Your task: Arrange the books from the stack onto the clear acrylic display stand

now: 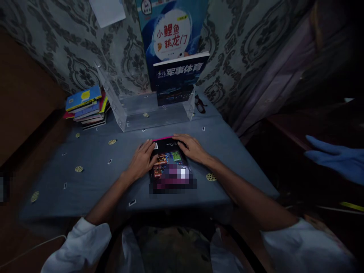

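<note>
A dark book [167,157] with a pink edge at its far side and small colourful pictures on its cover lies on the cloth in front of me. Its near part is blurred by pixels. On its left side rests my left hand [141,160], fingers stretched out and the thumb over the cover. My right hand [192,148] lies along the book's right side, fingers extended over the far right corner. Both hands touch the book without visibly gripping it. Beyond it, a clear acrylic book stand [159,118] holds an upright dark book [179,81] at its right end.
A stack of books [87,108] sits at the table's far left. Behind the stand, a large blue book [173,34] leans against the patterned wall. Sunglasses [200,104] lie right of the stand. A blue glove [338,155] is at the far right, off the table [93,189].
</note>
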{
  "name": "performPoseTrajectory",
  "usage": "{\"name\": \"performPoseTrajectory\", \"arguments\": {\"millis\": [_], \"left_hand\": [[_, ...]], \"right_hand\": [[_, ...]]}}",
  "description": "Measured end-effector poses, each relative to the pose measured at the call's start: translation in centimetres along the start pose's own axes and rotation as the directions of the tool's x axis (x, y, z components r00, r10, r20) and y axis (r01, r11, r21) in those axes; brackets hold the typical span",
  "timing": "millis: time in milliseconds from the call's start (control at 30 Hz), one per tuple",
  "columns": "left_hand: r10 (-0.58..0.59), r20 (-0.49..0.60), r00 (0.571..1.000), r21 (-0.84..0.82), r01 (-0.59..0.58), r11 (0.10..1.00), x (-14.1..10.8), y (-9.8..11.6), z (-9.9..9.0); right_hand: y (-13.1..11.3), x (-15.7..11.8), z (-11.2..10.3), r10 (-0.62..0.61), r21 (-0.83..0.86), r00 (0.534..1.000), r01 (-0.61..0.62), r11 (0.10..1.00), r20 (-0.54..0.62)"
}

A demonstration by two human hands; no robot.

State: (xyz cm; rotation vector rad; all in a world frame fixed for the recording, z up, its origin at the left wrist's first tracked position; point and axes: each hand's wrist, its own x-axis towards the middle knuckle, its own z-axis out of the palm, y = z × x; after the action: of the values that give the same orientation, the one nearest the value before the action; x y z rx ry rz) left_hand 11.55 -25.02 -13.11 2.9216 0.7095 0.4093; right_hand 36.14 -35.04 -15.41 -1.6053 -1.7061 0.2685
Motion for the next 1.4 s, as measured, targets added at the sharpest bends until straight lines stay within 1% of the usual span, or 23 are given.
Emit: {"name": "performPoseTrajectory", "arguments": {"millis": [167,300,400,500,600,700,800,933,1000,1067,1167,1300,1400], "left_hand": [[0.048,0.059,0.997,-0.010,-0.048,0.999,2.1,0.4,0.2],[0.093,0.121,0.988,-0.033,-0.090,0.995,3.6,0.9,0.5],[0.157,0.142,0.977,-0.057,-0.150,0.987,4.3,1.5,0.8],[0.240,0.159,0.958,-0.086,-0.229,0.970,4.5,2.5,0.9],[0.317,0.167,0.933,-0.108,-0.302,0.947,4.2,3.8,0.8],[0.383,0.174,0.907,-0.119,-0.367,0.923,3.4,5.0,0.5],[0.439,0.200,0.876,-0.147,-0.416,0.897,2.0,6.2,-0.1],[0.538,0.227,0.812,-0.216,-0.497,0.841,-0.5,7.5,-1.0],[0.567,0.237,0.789,-0.233,-0.521,0.821,-1.5,8.0,-1.2],[0.568,0.251,0.784,-0.235,-0.520,0.821,-2.1,8.3,-1.4],[0.548,0.267,0.793,-0.225,-0.501,0.836,-2.3,8.5,-1.3],[0.550,0.267,0.791,-0.195,-0.515,0.835,-1.8,8.3,-1.2],[0.545,0.263,0.796,-0.175,-0.516,0.838,-0.9,7.6,-1.1]], "right_hand": [[0.2,0.4,-0.3,0.005,0.038,1.000,-0.006,0.999,0.013],[0.3,0.5,-0.3,0.024,0.037,1.000,-0.025,0.999,0.010],[0.5,0.5,-0.3,0.028,0.042,1.000,-0.028,0.999,-0.002],[0.7,0.5,-0.3,0.025,0.071,1.000,-0.025,0.997,-0.009],[0.6,0.6,-0.3,0.025,0.077,1.000,-0.024,0.997,-0.009],[0.5,0.5,-0.1,0.026,0.039,1.000,-0.025,0.999,-0.017],[0.5,0.5,0.0,0.020,0.003,1.000,-0.020,1.000,-0.022],[0.7,0.4,0.2,0.007,-0.026,1.000,-0.008,1.000,-0.024],[0.7,0.3,0.2,0.006,-0.030,1.000,-0.007,1.000,-0.022],[0.7,0.3,0.2,0.008,-0.028,1.000,-0.009,1.000,-0.019],[0.7,0.3,0.1,0.004,-0.017,1.000,-0.004,1.000,-0.023],[0.8,0.4,0.1,-0.033,-0.002,0.999,0.033,0.999,-0.027],[0.7,0.5,0.1,-0.053,0.003,0.998,0.053,0.999,-0.034]]}}
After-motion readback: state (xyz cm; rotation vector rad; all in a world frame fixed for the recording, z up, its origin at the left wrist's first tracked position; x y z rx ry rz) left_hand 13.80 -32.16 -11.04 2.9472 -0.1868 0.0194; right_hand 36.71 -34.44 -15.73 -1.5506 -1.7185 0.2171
